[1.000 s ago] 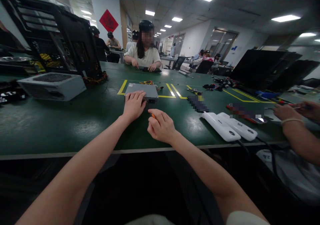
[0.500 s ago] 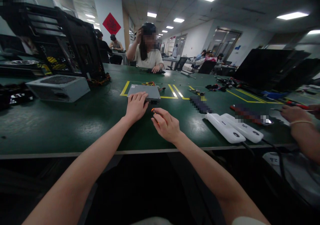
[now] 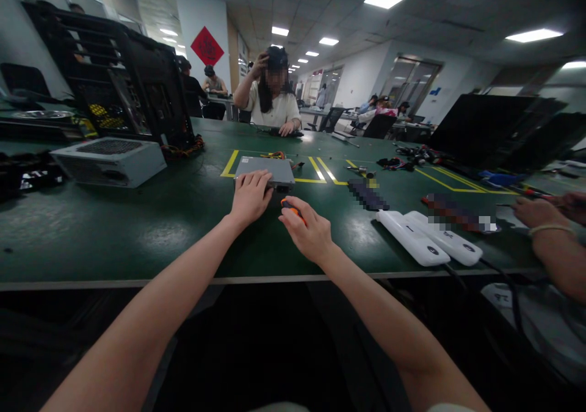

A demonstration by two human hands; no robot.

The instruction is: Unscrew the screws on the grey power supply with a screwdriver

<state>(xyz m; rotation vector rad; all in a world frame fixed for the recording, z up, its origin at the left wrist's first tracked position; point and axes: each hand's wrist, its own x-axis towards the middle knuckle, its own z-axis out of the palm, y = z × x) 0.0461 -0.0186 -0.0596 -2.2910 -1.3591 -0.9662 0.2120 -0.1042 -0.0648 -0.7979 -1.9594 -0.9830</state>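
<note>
A flat grey metal computer power supply [image 3: 268, 169] lies on the green table in front of me, with coloured wires at its back and a socket on its near side. My left hand [image 3: 251, 198] is closed over its near left corner, fingers on the top face. Just right of and nearer than the box, my right hand [image 3: 307, 227] is wrapped round the orange-and-black handle of a screwdriver [image 3: 293, 209]. The screwdriver's shaft cannot be made out. The two hands are apart.
A larger power supply [image 3: 110, 162] and an open black computer case [image 3: 123, 82] stand left. To the right lie two white devices [image 3: 414, 238] with cables and bundled cables [image 3: 414, 154]. Someone sits opposite; another person's hands [image 3: 544, 213] work at the right edge.
My right hand has turned slightly, so more of the screwdriver's orange handle shows. My left hand stays on the power supply, which has not visibly moved on the table.
</note>
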